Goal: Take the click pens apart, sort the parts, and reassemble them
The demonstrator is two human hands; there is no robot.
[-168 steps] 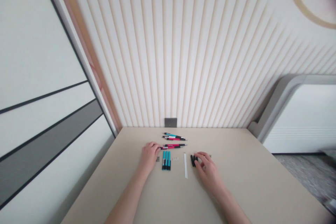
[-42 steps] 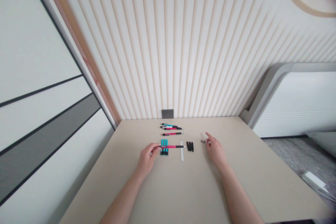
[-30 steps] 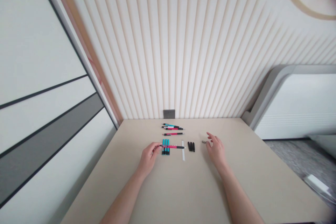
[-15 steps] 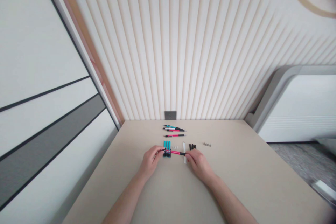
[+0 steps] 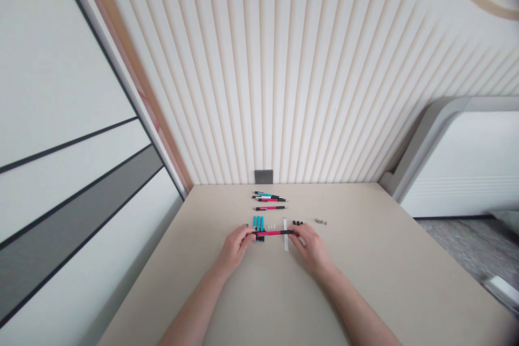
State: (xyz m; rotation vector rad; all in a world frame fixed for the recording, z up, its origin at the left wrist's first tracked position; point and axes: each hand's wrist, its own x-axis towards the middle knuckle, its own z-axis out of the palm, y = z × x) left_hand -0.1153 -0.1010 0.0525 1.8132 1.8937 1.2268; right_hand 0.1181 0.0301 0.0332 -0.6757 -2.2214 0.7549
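A pink pen (image 5: 274, 233) with black ends lies level across the body, held between both hands. The left hand (image 5: 234, 245) pinches its left end between thumb and fingers, and the right hand (image 5: 311, 250) closes on its right end the same way. Both hands rest low near the table (image 5: 365, 281), at its middle and toward the far edge.

The pen passes over three teal barrels (image 5: 258, 222), which stand in a tight parallel row with black lower ends, and over a thin white strip (image 5: 285, 234). Whether it touches them cannot be told. Between the barrels and the strip sit small white pieces (image 5: 271, 226), too small to count exactly. Just left of the barrels lie tiny grey parts (image 5: 245, 225).

Right of the strip are black pieces (image 5: 298, 223), with three tops showing just above the right hand. Farther right lies a small cluster of metal bits (image 5: 320, 222), about three or four.

Toward the far edge lie three more pens, all apart from the hands: one teal (image 5: 265, 194) and two pink (image 5: 271, 200). Behind them, a grey socket (image 5: 263, 177) sits on the ribbed wall (image 5: 324, 92).
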